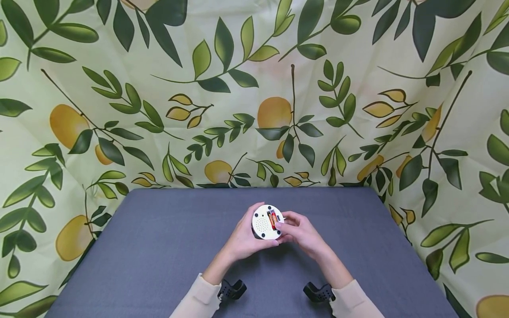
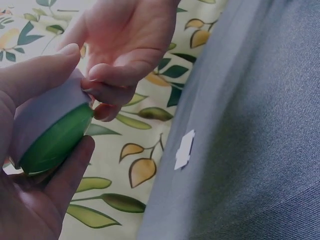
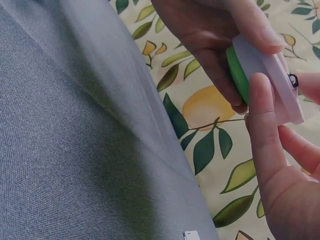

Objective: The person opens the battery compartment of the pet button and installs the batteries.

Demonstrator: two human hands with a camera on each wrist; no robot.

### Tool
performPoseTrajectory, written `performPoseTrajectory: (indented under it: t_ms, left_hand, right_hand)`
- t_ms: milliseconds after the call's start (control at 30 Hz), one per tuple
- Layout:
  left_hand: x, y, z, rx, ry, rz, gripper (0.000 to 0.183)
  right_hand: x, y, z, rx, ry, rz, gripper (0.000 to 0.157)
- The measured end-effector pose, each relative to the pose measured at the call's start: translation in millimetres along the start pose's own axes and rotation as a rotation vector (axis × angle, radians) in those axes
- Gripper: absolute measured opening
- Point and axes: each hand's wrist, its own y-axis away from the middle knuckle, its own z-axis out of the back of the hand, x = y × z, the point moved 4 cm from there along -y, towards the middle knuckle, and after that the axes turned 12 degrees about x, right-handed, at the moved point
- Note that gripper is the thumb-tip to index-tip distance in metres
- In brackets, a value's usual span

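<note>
My left hand [image 1: 244, 240] grips a round white battery-powered device [image 1: 261, 223] around its side, with the thumb along the near edge. Its flat base is turned up, showing speaker-like holes, small dark feet and an uncovered battery compartment. Orange and black batteries [image 1: 272, 217] lie side by side in that compartment. The underside is green [image 2: 57, 140] in the left wrist view. My right hand [image 1: 304, 234] holds the device's right edge, its thumb pressing near the lower end of the batteries and a finger against the white side [image 3: 282, 95].
A small white battery cover [image 2: 185, 149] with tabs lies on the grey cloth-covered table [image 1: 167, 229]. Behind and beside the table hangs a curtain [image 1: 238, 145] printed with leaves and fruit. Black wrist mounts [image 1: 233, 289] sit at both cuffs.
</note>
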Motion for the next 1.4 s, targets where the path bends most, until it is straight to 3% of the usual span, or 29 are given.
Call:
performPoseTrajectory:
  t_ms: [233, 567, 800, 1067, 1400]
  left_hand:
    - [-0.4, 0.2, -0.8, 0.009, -0.005, -0.005, 0.103]
    - [0.0, -0.8, -1.1, 0.009, 0.008, -0.016, 0.103]
    - [0.5, 0.4, -0.7, 0.002, -0.025, -0.012, 0.101]
    - [1.2, -0.3, -1.0, 0.001, -0.011, -0.014, 0.101]
    - [-0.9, -0.7, 0.5, 0.006, -0.001, -0.016, 0.1]
  right_hand:
    - [2.6, 1.6, -1.4, -0.018, 0.02, 0.021, 0.045]
    - [2.0, 1.3, -2.5, 0.006, -0.077, -0.004, 0.045]
    - [-1.1, -1.5, -4.3, -0.039, -0.089, -0.027, 0.046]
    - [0.1, -3.3, -8.4, -0.081, -0.061, -0.018, 0.042]
    - [3.1, -0.9, -7.3, -0.069, -0.019, -0.04, 0.044]
